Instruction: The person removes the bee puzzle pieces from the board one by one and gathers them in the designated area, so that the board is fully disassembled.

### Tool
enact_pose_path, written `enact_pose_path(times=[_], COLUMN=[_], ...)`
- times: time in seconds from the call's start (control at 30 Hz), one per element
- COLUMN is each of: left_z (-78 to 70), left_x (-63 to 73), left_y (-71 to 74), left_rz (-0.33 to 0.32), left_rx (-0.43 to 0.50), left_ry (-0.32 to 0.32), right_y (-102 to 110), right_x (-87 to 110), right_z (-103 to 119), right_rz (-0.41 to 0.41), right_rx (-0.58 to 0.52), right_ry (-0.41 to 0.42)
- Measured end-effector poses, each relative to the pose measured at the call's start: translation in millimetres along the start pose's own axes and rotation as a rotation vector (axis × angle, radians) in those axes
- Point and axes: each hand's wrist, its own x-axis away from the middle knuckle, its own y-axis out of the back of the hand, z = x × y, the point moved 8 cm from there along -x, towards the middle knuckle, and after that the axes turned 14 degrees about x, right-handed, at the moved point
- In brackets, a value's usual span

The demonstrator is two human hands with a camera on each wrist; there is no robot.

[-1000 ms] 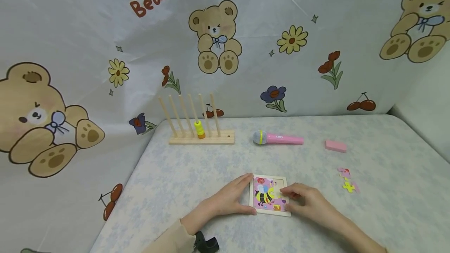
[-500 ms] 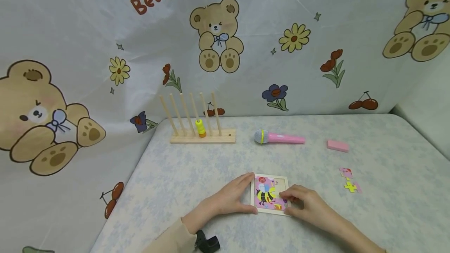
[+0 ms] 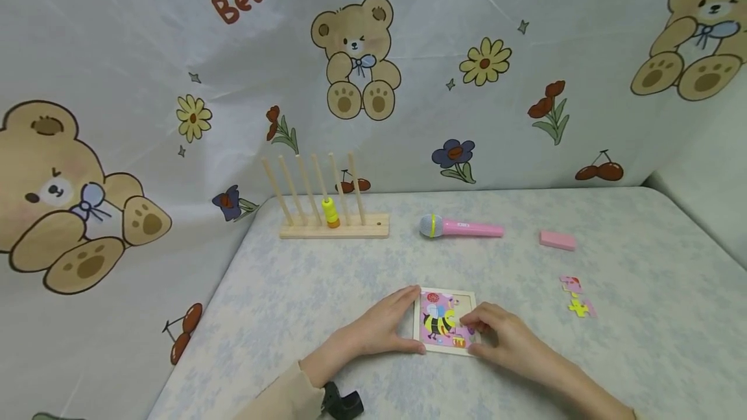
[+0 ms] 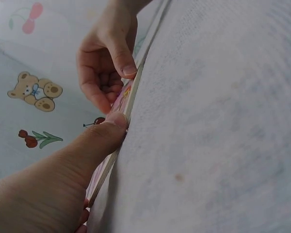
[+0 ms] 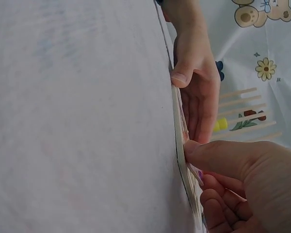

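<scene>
A small jigsaw puzzle board [image 3: 446, 350] with a pale wooden frame and a bee picture lies flat on the table. My left hand [image 3: 379, 329] grips its left side, the thumb at the near left corner and fingertips at the far left corner. Over the right part of the board, my right hand [image 3: 508, 339] pinches a puzzle piece [image 5: 198, 174] between thumb and fingers. In the right wrist view this piece is tilted against the frame, and the fingers hide most of it. Bare wood shows at the board's upper right.
Loose puzzle pieces [image 3: 579, 306] lie to the right of the board. Behind are a pink toy microphone [image 3: 473, 229], a pink block [image 3: 557, 240] and a wooden peg rack [image 3: 303, 232] with yellow and orange beads [image 3: 330, 212]. A bear-print cloth [image 3: 245, 83] hangs behind the table.
My right fingertips have shifted slightly left, further over the board, with the piece. The left hand keeps its hold on the frame. The head view has shifted a little.
</scene>
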Motion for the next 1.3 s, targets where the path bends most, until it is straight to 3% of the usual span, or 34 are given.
enact_pose_path(times=[0.53, 0.97, 1.13, 1.3], left_z=[0.4, -1.8, -1.5, 0.7], left_x=[-0.6, -1.5, -0.3, -0.1], left_y=[-1.9, -4.9, -4.6, -1.0], left_rz=[0.001, -0.002, 0.006, -0.001], left_rx=[0.005, 0.005, 0.003, -0.012], left_ry=[0.011, -0.008, 0.001, -0.001], right_y=[5, 52, 72, 92], right_x=[0.4, 8.1, 23.1, 41.7], right_z=[5, -5, -24, -53], right_rz=[-0.042, -0.156, -0.200, -0.187], right_rx=[0.035, -0.010, -0.028, -0.053], right_ry=[0.105, 0.162, 0.125, 0.008])
